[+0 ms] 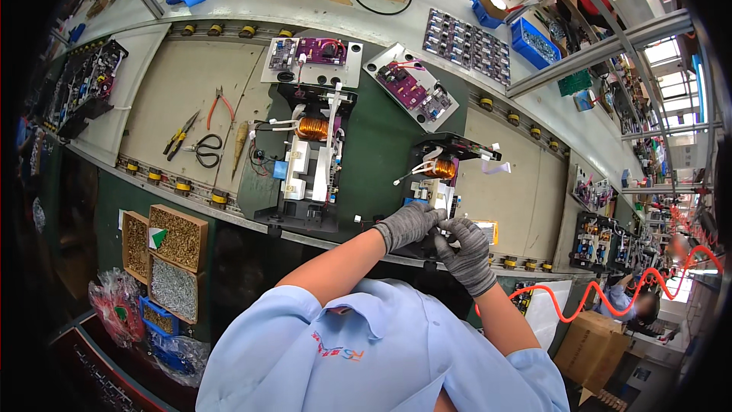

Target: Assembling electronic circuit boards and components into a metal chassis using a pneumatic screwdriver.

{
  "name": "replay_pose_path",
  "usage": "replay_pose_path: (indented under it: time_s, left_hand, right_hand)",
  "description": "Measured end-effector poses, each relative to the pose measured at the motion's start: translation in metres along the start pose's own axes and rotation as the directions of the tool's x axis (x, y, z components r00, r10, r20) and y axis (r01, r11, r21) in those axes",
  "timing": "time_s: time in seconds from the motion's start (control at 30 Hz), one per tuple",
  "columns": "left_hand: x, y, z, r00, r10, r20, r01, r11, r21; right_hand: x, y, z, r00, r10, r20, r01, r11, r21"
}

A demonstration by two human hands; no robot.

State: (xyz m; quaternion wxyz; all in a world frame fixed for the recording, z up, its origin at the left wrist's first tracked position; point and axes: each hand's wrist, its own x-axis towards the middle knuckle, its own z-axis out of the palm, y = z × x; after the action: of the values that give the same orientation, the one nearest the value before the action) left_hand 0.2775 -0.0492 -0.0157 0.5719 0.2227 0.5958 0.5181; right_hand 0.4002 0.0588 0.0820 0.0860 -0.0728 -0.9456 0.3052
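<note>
My left hand (410, 227) and my right hand (467, 256), both in grey knit gloves, meet at the near end of a black-framed electronic unit (441, 197) with a copper coil (441, 168) and white wires. The fingers of each are bent together, almost touching. Whatever they pinch is too small or too covered to make out. Left of them lies a second, larger unit (306, 164) with an orange-copper coil (313, 129) and white blocks. Beyond the units are two metal plates carrying purple circuit boards, one straight (315, 61) and one slanted (412, 85).
Cutters (181, 136), red-handled pliers (221, 104), black scissors (204, 152) and a pointed tool (240, 145) lie at left. Boxes of screws (177, 238) stand near left. Rollers (219, 198) edge the line. A red coiled hose (610, 309) hangs at right; small boards (467, 46) lie behind.
</note>
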Motion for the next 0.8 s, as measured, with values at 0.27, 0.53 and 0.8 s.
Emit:
replay_pose_path:
  time_s: [0.27,0.53,0.8]
  left_hand:
    - [0.043,0.015,0.002,0.988,0.154,0.02,-0.155,0.986,0.067]
    - [0.084,0.06,-0.022,0.847,0.13,-0.515,-0.025,0.978,0.206]
    - [0.043,0.078,-0.037,0.902,0.011,-0.431,0.059,0.987,0.148]
  right_hand:
    - [-0.003,0.0,0.002,1.0,0.025,-0.003,-0.025,0.999,-0.042]
    - [-0.011,0.009,0.004,0.99,0.138,0.006,-0.138,0.99,0.0]
    - [-0.011,0.033,0.006,0.906,0.423,-0.004,-0.384,0.826,0.413]
